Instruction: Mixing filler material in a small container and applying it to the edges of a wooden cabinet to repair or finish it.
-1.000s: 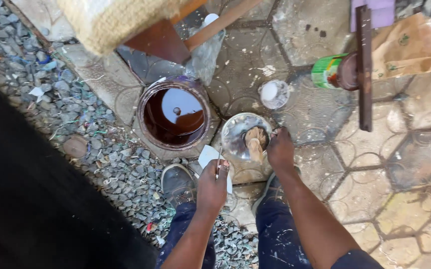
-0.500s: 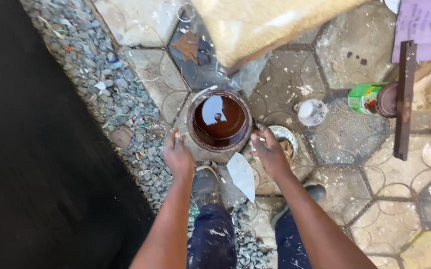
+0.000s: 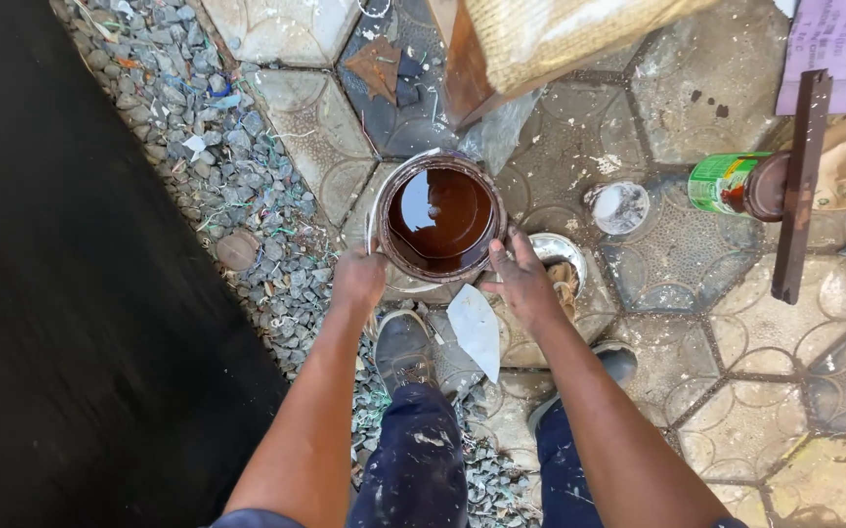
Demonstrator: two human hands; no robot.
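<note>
Both hands gripped the tin (image 3: 439, 217) of brown liquid on the paving: left hand (image 3: 358, 281) clamped on its near-left rim, right hand (image 3: 520, 281) with fingers (image 3: 501, 256) spread against its right wall, steadying it level, beside a shoe (image 3: 402, 347).

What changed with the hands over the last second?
The left hand let go of the white paper scrap, the right hand left the small tin, and both now grip the round can of brown liquid. The green tin stayed put.
</note>
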